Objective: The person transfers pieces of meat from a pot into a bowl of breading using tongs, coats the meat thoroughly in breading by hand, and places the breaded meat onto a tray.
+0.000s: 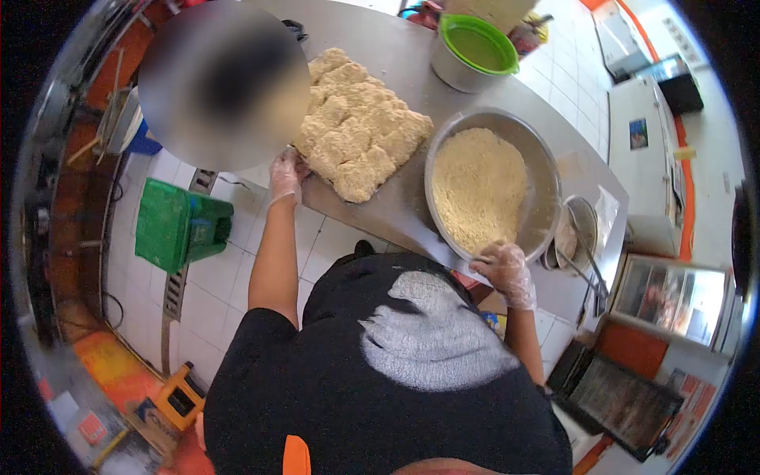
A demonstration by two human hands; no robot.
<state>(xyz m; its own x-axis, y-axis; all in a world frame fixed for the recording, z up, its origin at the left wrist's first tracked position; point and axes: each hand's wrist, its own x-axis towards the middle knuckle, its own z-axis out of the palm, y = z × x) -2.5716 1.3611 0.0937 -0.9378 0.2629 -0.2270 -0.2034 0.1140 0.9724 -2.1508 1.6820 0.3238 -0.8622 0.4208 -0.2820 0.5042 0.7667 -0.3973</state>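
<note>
A flat heap of flour-coated pieces (360, 127) lies on the metal table, pressed close together. What is under the coating cannot be made out. At its lower left corner, by the table edge, is my left hand (286, 178) in a clear plastic glove. A blurred round patch partly covers its fingers. To the right of the heap stands a wide metal bowl (546, 174) holding pale yellow flour (481, 186). My right hand (507, 273), gloved too, has its fingers curled over the bowl's near rim.
A bright green basin (479, 43) sits in a metal pot (459, 75) at the table's far side. Right of the bowl are a strainer (582, 226) and tongs (590, 273). A green bin (166, 226) stands on the tiled floor at left. The blurred patch hides the table's left part.
</note>
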